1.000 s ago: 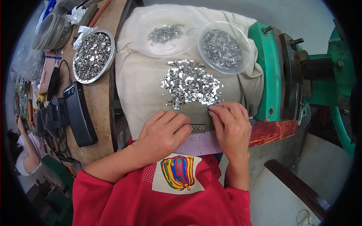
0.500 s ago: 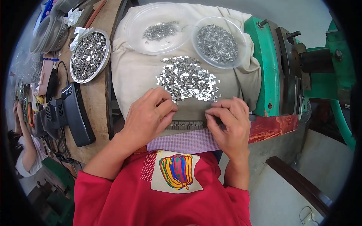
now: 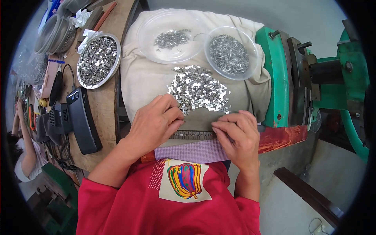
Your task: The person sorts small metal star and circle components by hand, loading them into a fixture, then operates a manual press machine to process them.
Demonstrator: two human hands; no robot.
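Observation:
My left hand (image 3: 156, 119) is held at the left end of a narrow toothed metal strip (image 3: 192, 135), its thumb and forefinger pinched together. At the strip's right end, my right hand (image 3: 239, 137) has its fingers curled in toward the thumb. Anything between the fingertips of either hand is too small or hidden to make out. Just beyond both hands, a loose heap of small shiny metal pieces (image 3: 199, 89) lies on a beige cloth (image 3: 135, 84). A lilac woven strip (image 3: 190, 152) runs along the near side of the metal strip.
Farther back stand a shallow clear plastic dish (image 3: 147, 29) and a clear bowl (image 3: 254, 58), both holding small metal pins. Left, a wooden bench carries a round metal tray (image 3: 117, 64) of pieces and a black device (image 3: 83, 119). Green machinery (image 3: 270, 78) stands at right. Another person's arm (image 3: 26, 131) shows far left.
The whole view has shifted slightly, so the bowls and heap appear lower. Both hands stay near the strip with only small finger movements.

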